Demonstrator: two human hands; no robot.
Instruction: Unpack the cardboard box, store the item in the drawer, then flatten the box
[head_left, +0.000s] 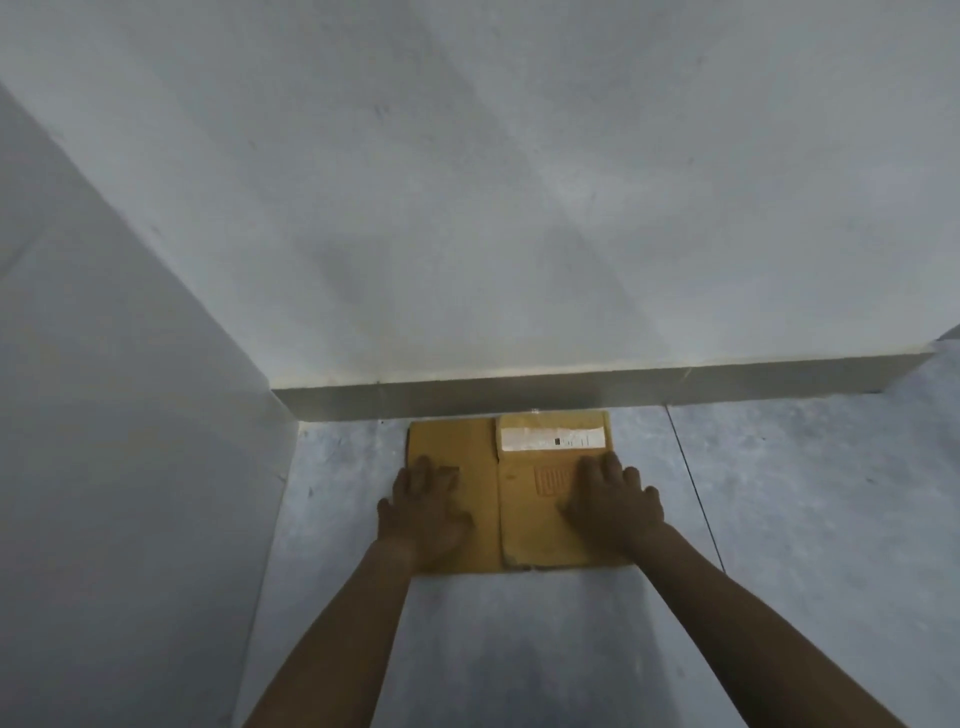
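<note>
A brown cardboard box (488, 499) lies flat on the grey floor against the foot of the white wall. A white label strip runs across its far right panel. My left hand (423, 512) rests palm down on the box's left panel, fingers spread. On the right panel lies my right hand (613, 501), also palm down with fingers apart. Neither hand grips anything. No drawer and no unpacked item are in view.
A white wall (519, 208) with a grey skirting (571, 389) rises just beyond the box. Another white wall (104, 415) closes the left side. Grey floor tiles (805, 493) stretch to the right and toward me, with a dark joint line at the right.
</note>
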